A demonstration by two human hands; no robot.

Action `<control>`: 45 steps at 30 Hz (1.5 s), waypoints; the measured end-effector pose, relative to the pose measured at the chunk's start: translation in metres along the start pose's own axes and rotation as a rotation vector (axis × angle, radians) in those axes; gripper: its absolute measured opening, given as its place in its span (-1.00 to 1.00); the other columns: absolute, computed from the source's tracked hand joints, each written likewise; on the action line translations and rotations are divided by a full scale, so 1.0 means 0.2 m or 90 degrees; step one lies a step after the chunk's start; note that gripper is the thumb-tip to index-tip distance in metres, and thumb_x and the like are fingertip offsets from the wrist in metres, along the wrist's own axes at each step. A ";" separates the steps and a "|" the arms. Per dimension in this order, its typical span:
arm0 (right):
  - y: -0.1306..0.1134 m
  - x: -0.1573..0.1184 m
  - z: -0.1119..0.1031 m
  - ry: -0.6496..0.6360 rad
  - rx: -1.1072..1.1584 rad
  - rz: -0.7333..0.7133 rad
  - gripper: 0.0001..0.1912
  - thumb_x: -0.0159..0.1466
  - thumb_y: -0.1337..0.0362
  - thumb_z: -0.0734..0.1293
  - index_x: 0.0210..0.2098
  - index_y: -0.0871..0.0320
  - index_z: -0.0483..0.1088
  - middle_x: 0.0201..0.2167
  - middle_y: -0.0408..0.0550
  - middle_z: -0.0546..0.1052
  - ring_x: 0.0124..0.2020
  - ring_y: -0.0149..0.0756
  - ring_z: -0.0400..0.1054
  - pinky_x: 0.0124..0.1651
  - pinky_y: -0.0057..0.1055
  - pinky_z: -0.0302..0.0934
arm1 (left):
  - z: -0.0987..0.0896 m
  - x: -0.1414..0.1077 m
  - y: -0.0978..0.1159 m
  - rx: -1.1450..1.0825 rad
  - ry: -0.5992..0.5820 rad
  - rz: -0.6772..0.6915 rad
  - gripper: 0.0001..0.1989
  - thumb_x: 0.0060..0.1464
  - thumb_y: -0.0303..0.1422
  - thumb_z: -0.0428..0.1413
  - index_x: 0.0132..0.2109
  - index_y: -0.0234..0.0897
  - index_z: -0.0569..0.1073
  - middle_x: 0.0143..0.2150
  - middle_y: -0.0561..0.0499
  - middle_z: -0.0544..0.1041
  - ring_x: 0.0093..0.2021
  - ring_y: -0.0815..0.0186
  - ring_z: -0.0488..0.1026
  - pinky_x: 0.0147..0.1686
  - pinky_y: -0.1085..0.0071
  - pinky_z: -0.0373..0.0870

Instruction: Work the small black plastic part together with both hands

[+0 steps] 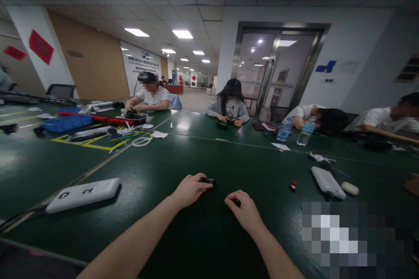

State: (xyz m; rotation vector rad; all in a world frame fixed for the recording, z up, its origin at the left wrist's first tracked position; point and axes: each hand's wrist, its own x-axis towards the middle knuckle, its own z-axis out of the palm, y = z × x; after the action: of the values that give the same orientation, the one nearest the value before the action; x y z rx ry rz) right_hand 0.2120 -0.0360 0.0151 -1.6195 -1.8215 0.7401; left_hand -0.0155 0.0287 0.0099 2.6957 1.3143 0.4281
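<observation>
One green table (pixel 183 161) is shown, at which at least four other persons are seated: one (pixel 157 98) at far left, one (pixel 212 107) opposite, and two (pixel 298 115) (pixel 376 120) at right. One blue tray (pixel 67 124) is placed at far left, with one white coil (pixel 142 141) laid nearer the middle. Two bottles (pixel 284 130) (pixel 305 134) are stood side by side at right. Two white packs are laid flat, one (pixel 85 195) at left, marked "2", and one (pixel 328 182) at right. Two bare hands are extended over the near half. By the left hand (pixel 190 191), one small black piece (pixel 211 181) is pinched between thumb and fingers, at the tabletop. The right hand (pixel 245 212) is held just beside it, thumb and fingers drawn together; whether anything is gripped cannot be told. One pale oval case (pixel 350 188) is seen just beside the right pack. One red-and-black bit (pixel 293 186) is left between that pack and the right hand.
</observation>
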 end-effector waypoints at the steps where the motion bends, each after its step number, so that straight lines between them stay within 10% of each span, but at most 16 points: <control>1: 0.01 0.00 0.00 0.005 0.007 0.003 -0.83 0.21 0.21 0.25 -0.32 0.09 0.47 -0.26 -0.07 0.44 -0.16 -0.21 0.31 -0.12 -0.30 0.20 | -0.01 0.00 -0.06 0.028 0.017 -0.060 -0.65 0.18 -0.34 -0.05 0.07 0.10 0.40 0.13 0.02 0.32 0.05 0.24 0.32 0.03 0.23 0.20; 7: 0.07 0.01 -0.03 0.039 0.060 0.035 -0.79 0.21 0.15 0.23 -0.31 0.09 0.46 -0.26 -0.06 0.46 -0.20 -0.21 0.34 -0.17 -0.31 0.23 | -0.12 -0.13 -0.48 0.080 0.146 -0.611 -0.61 0.20 -0.25 -0.15 0.11 0.04 0.38 0.08 -0.12 0.38 0.02 0.07 0.36 -0.07 0.16 0.27; 11: 0.12 0.01 -0.08 0.102 0.087 0.096 -0.76 0.19 0.11 0.24 -0.32 0.09 0.47 -0.30 -0.05 0.48 -0.24 -0.18 0.36 -0.23 -0.30 0.23 | -0.15 -0.20 -0.57 0.047 0.238 -0.774 -0.58 0.18 -0.22 -0.18 0.13 0.02 0.37 0.07 -0.17 0.39 0.04 0.01 0.33 -0.07 0.16 0.27; 45: 0.22 0.07 -0.13 0.174 0.109 0.167 -0.73 0.22 0.10 0.18 -0.29 0.09 0.44 -0.39 -0.10 0.50 -0.35 -0.26 0.39 -0.32 -0.37 0.24 | -0.15 -0.22 -0.82 0.069 0.148 -0.650 -0.53 0.14 -0.28 -0.17 0.14 -0.19 0.38 -0.03 -0.24 0.49 -0.03 -0.01 0.42 -0.09 0.16 0.37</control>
State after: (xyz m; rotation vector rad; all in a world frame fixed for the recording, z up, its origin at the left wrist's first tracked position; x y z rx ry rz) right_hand 0.2594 -0.0171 0.0020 -1.7670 -1.3355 0.7234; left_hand -0.1743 0.0942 -0.0070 1.6842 2.5425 0.5299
